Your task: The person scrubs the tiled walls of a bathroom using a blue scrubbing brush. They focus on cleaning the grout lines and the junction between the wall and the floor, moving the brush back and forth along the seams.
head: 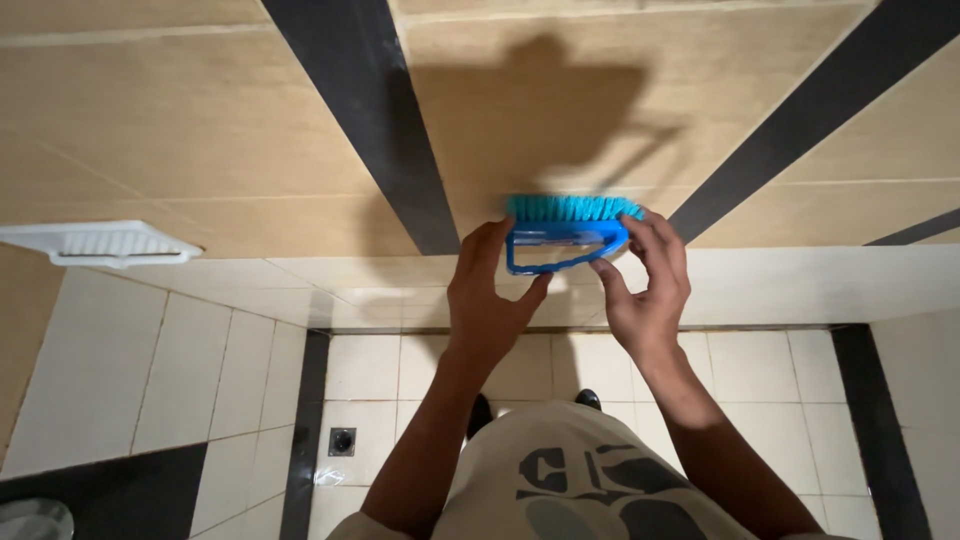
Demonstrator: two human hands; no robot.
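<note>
Tiled washroom: beige wall (200, 120) crossed by dark stripes (370, 110), pale floor tiles (760, 380) below, small square drain (342, 440) lower left. White ribbed soap tray (100, 243) fixed to wall at left. Blue plastic brush (565, 235), teal bristles pressed against wall. Left hand (490, 300) gripping its handle end, right hand (645, 285) clasping the other end. Shadow (530, 110) cast above.

The wall (180, 110) is tan tile crossed by dark vertical stripes (365, 110), with a white soap dish (100, 243) fixed at left. Below, a pale tiled floor (400, 390) holds a small metal drain (342, 440). A rounded grey object (30, 518), perhaps a bin, sits bottom left.
</note>
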